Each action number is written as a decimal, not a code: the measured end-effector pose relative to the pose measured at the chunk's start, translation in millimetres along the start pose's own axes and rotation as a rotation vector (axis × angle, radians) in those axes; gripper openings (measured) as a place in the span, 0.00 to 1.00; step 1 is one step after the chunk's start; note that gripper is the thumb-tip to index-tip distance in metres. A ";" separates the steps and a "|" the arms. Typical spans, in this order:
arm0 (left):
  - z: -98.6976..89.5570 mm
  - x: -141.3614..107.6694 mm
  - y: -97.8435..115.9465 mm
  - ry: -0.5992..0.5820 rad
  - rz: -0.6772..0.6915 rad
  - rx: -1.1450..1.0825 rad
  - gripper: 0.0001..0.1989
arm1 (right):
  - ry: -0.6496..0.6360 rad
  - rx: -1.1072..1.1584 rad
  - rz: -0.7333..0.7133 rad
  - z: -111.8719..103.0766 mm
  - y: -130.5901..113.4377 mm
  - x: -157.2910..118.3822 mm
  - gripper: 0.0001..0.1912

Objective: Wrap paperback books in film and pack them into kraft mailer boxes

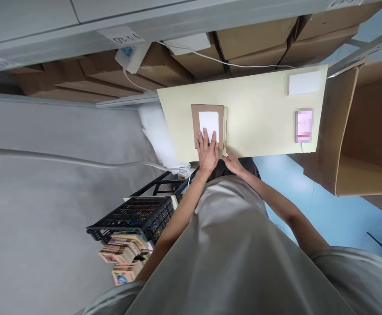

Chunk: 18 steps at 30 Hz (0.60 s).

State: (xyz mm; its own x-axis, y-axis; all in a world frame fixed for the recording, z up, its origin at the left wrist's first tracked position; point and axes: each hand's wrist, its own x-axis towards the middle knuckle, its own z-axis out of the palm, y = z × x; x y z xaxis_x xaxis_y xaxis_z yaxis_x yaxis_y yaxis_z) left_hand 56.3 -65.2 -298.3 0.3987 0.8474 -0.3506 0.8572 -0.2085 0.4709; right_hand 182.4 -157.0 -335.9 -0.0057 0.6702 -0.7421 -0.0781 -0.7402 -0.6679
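Note:
A flat brown cardboard box (195,124) lies on the pale yellow tabletop (259,113), with a white label (209,120) on its upper face. My left hand (208,152) rests flat over the lower part of the label, its fingers spread. A narrow yellowish strip (225,124) runs along the box's right side; I cannot tell what it is. Close to the box's lower right corner is my right hand (233,162), thumb and fingers apart at the table's front edge. I see nothing held in it.
A white box (305,83) and a pink-screened phone (304,125) with a cable lie at the table's right end. Open cardboard cartons (368,144) stand right. Cartons (256,41) fill the shelf behind. A black crate (132,218) and stacked books (125,253) are lower left.

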 end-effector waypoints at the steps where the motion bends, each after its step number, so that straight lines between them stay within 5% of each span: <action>1: 1.4 -0.1 -0.1 0.003 -0.005 0.008 0.32 | -0.004 0.010 -0.028 0.3 0.2 1.4 0.45; 18: -0.5 4.1 1.4 -0.019 -0.015 0.038 0.32 | -0.026 -0.007 -0.191 -19.6 -20.7 62.0 0.50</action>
State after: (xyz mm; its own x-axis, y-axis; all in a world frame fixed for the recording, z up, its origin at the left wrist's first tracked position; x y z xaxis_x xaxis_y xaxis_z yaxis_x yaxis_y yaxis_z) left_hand 59.1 -61.8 -298.6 0.3918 0.8413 -0.3725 0.8746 -0.2150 0.4345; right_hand 203.2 -101.2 -369.2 -0.0169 0.7996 -0.6003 -0.0734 -0.5997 -0.7968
